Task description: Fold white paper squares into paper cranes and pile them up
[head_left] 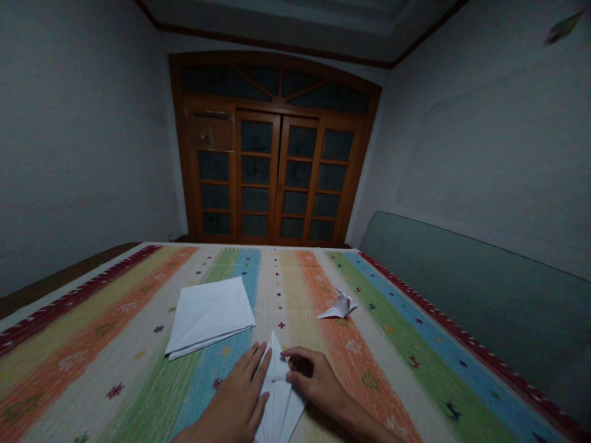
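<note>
A white sheet of paper point(279, 394), folded into a long pointed shape with several creases, lies on the table in front of me, its narrow tip aimed away. My left hand point(241, 386) rests flat along its left side, fingers stretched out. On the right side, my right hand point(316, 380) is curled, with thumb and forefinger bent at the paper's edge near the upper part. Exactly how much paper sits between those fingertips is hard to see.
A stack of white paper squares point(210, 314) lies ahead to the left. Ahead to the right stands a small folded paper bird point(340, 306). Both are on a striped tablecloth point(152, 394). A greenish bench back point(462, 283) runs along the right; wooden doors point(279, 178) are beyond.
</note>
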